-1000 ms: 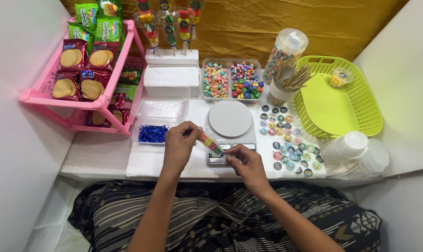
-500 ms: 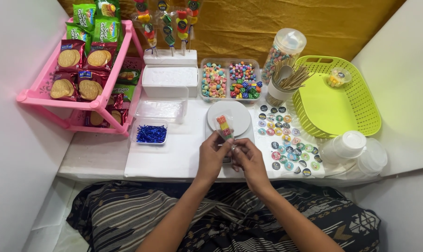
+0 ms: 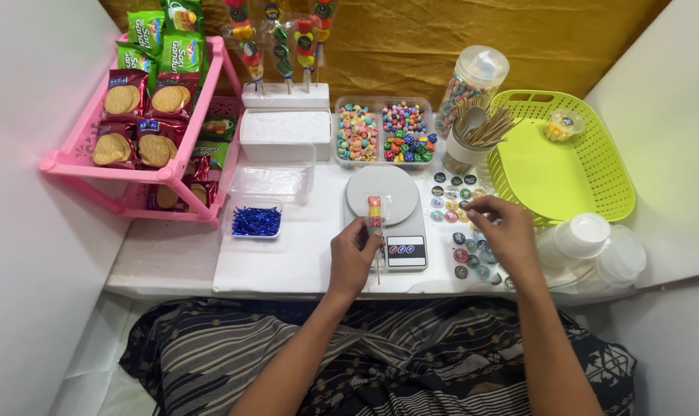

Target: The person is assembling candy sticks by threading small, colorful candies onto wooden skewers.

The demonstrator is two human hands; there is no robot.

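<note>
My left hand (image 3: 355, 256) grips a wrapped candy skewer (image 3: 375, 214) by its stick and holds it upright over the small white kitchen scale (image 3: 388, 206). The skewer carries several coloured sweets inside a clear wrapper. My right hand (image 3: 503, 229) hovers to the right over a spread of round stickers (image 3: 451, 202) on the white table, its fingertips pinched together at the stickers; whether a sticker is between them I cannot tell.
A pink rack (image 3: 80, 158) of biscuit packets stands at the left. Behind the scale are trays of coloured candies (image 3: 384, 132), a candy jar (image 3: 468, 85), a cup of sticks (image 3: 477, 135) and a foam block with finished skewers (image 3: 284, 94). A green basket (image 3: 588, 154) and plastic cups (image 3: 584, 235) are right. Blue twist ties (image 3: 255, 221) lie left.
Both hands were together on the skewer; my right hand has let go and moved right to the stickers. My left hand now holds the skewer alone, upright over the scale.
</note>
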